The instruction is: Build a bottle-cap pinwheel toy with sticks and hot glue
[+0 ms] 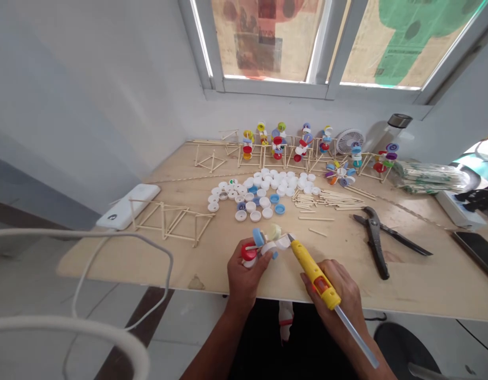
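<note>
Near the table's front edge, my left hand (246,272) is closed on a small wheel of bottle caps and sticks (269,246), with red, blue, white and pale yellow caps. My right hand (338,287) grips a yellow glue gun (313,269) with a clear glue stick out of its back. The gun's dark tip is at the white cap on the wheel's right side; whether they touch is hard to tell. Loose white and blue caps (265,202) lie just beyond my hands, beside short wooden sticks (341,199).
Pliers (372,243) lie at the right, near a phone (477,253). Stick frames (174,224) and a white power strip (127,206) are at the left. Finished cap wheels (277,148), a small fan (350,141) and a bottle (388,134) line the back. A white cable (170,264) hangs at left.
</note>
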A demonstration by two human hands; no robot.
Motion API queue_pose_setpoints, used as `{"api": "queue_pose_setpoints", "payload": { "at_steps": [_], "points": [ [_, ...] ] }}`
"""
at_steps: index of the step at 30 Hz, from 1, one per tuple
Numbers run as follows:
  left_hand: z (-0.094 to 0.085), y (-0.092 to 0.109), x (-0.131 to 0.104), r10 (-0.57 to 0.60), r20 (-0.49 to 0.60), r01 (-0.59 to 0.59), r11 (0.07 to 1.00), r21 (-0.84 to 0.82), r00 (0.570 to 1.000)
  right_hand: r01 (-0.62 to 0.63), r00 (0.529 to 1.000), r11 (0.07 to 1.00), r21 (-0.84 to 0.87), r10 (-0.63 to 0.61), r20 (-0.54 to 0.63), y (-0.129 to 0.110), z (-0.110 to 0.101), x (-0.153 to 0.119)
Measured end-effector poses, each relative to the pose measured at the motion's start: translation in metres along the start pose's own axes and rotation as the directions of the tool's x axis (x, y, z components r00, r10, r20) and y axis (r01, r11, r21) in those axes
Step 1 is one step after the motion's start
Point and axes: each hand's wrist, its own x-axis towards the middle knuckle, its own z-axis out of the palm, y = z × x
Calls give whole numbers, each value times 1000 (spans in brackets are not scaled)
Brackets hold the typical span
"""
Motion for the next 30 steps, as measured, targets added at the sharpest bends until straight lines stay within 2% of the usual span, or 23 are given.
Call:
{"api": "queue_pose_setpoints", "payload": {
  "at_steps": [3,7,11,15,18,20,25,27,30],
  "points": [
    [-1,-2,0,-4,-8,4,1000,-7,1000,-19,1000,1000,24,19,1,-4,0,0],
    [-2,-3,1,-15,-7,15,1000,6,1000,20,1000,1000,24,-20,-1,-3,-1,4],
    [2,1,1,-31,-44,31,1000,-1,999,32,999,998,59,-30,-33,-8,-13,15],
    [7,7,-1,-33,-74,29,999,-44,997,96,989,982,162,-76,-129,-17,-29,25],
    [7,6,0,-39,-77,33,997,-70,996,144,973,976,163,-110,-200,-18,-32,22],
    [5,5,0,-44,-67,39,996,-75,997,134,979,979,156,-106,-176,-16,-27,16],
    [4,5,1,-64,-66,59,995,-83,996,1,1000,976,217,2,-16,-16,-12,6],
    [4,5,0,-55,-80,47,993,-106,995,-22,1000,976,216,26,-13,-19,-20,8],
    [3,3,1,-42,-69,34,992,-119,997,-16,995,991,136,30,-100,-23,-51,12]
  ]
}}
